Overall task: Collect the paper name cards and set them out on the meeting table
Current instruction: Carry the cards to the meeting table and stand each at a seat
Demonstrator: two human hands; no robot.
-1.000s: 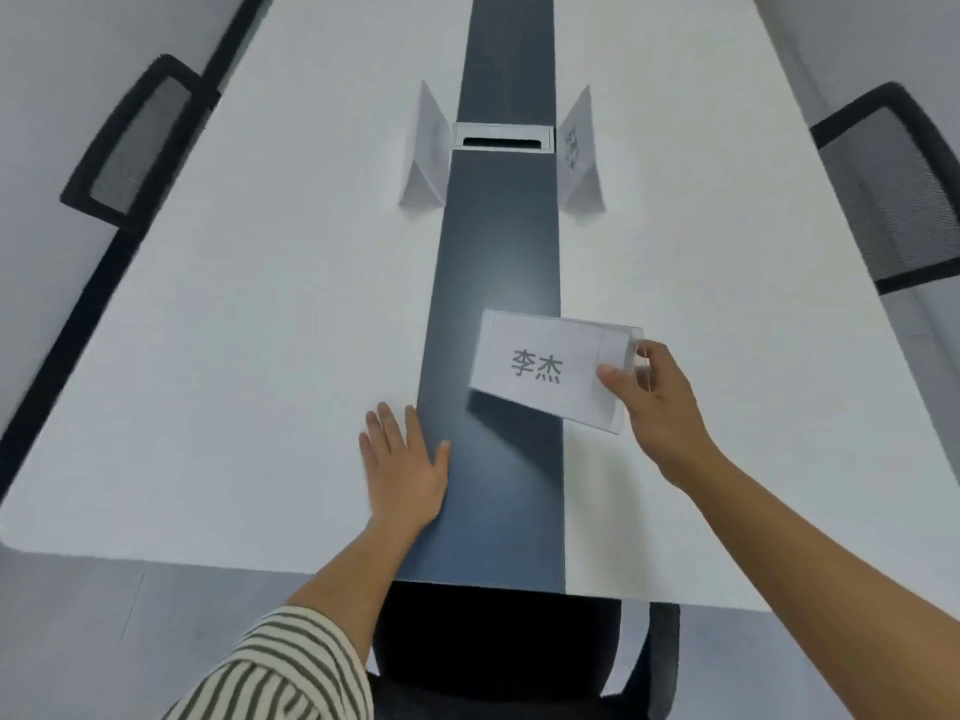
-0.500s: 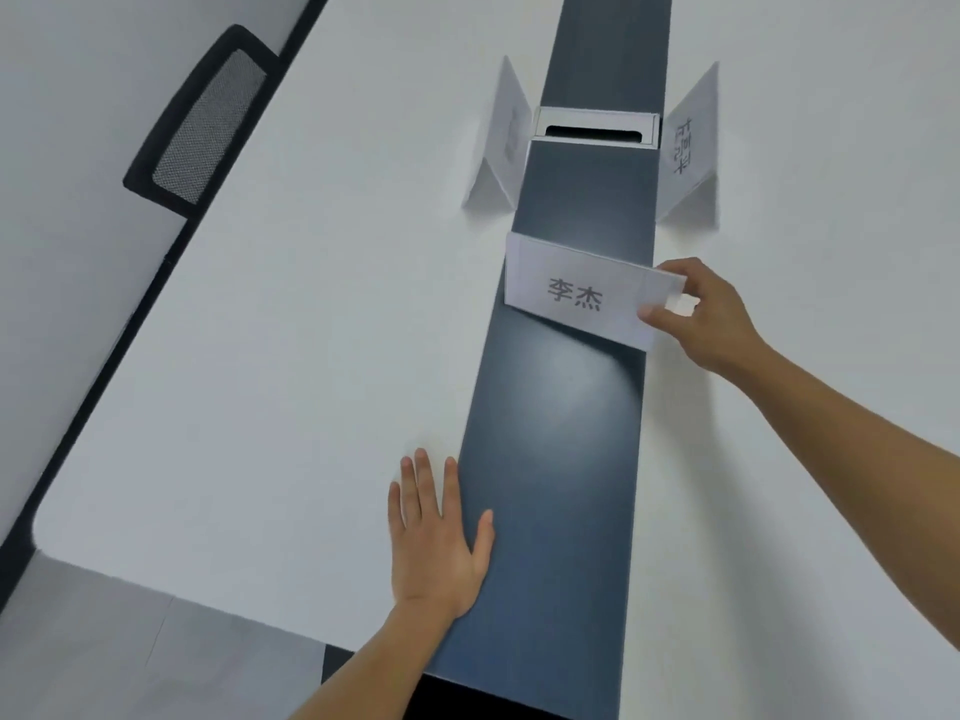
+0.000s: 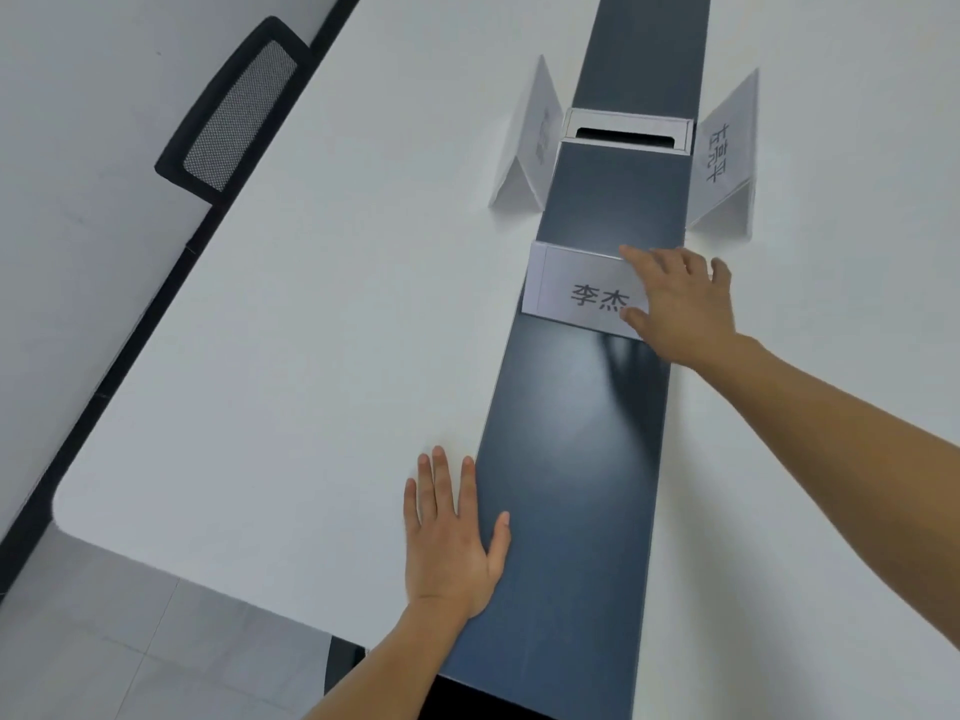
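Note:
A folded white name card (image 3: 574, 288) with dark printed characters stands across the table's dark centre strip (image 3: 576, 459). My right hand (image 3: 675, 298) rests on its right end, fingers spread and fairly straight, thumb at the lower edge. Two more tent-folded name cards stand further back: one (image 3: 524, 148) left of the strip, one (image 3: 724, 158) right of it. My left hand (image 3: 449, 532) lies flat on the white meeting table (image 3: 270, 356) near the front edge, thumb on the strip.
A silver cable box (image 3: 626, 132) is set into the strip between the two rear cards. A black mesh chair (image 3: 234, 106) stands at the table's left side. Grey floor shows at the lower left.
My right hand carried the card forward along the strip and set it down. The pinch on its right end has given way to spread fingers. The left hand stayed flat.

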